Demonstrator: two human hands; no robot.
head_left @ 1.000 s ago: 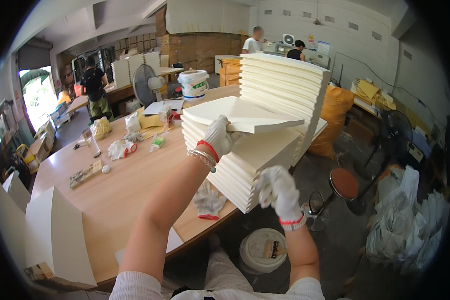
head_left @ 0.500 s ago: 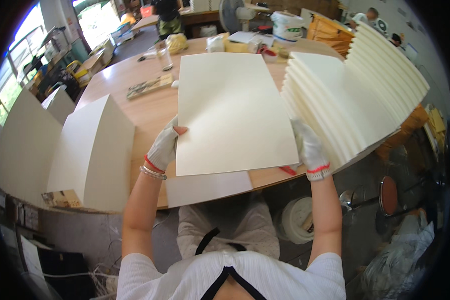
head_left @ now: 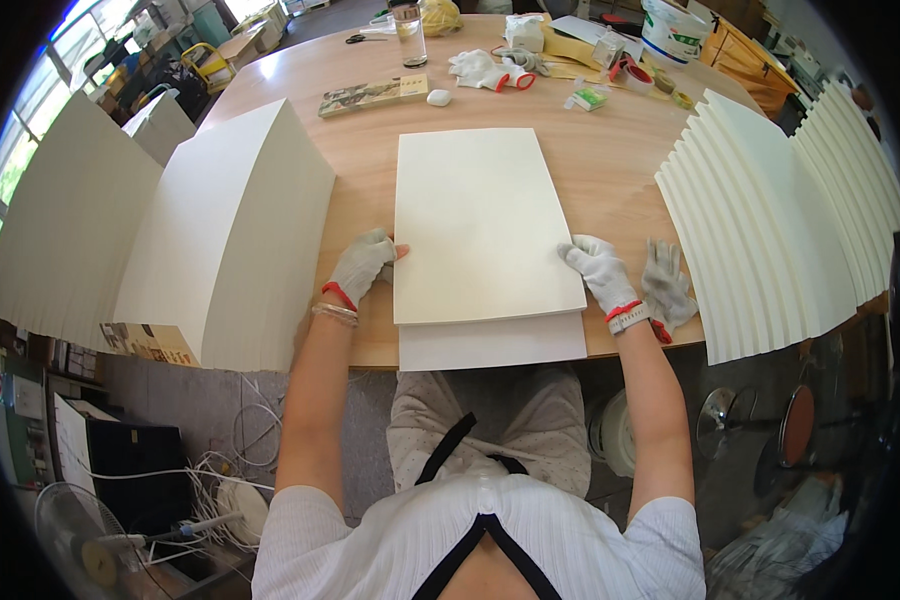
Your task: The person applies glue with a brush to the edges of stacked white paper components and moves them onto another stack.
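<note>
A thick, cream rectangular board [head_left: 480, 220] lies at the middle of the table's near side. My left hand [head_left: 365, 265], in a white glove with bare fingertips, grips its left edge, the thumb on top. On the opposite edge, my gloved right hand [head_left: 596, 268] holds it with curled fingers. A white sheet [head_left: 492, 345] sticks out from under the board toward me. Tall stacks flank it: smooth white paper [head_left: 185, 235] on the left and wavy-edged cream boards [head_left: 760, 220] on the right. A loose grey-white glove [head_left: 667, 280] lies beside my right wrist.
Farther back on the wooden table [head_left: 370, 185] are a narrow printed box [head_left: 373, 95], a small white case [head_left: 438, 97], a clear bottle [head_left: 410, 38], white gloves [head_left: 485, 70], tape rolls [head_left: 637, 80] and a bucket [head_left: 670, 30]. Cables [head_left: 220, 470] tangle on the floor at left.
The cream board has come down from the raised position onto the table, with both hands still at its sides. My view has tilted lower, showing the loose glove at right.
</note>
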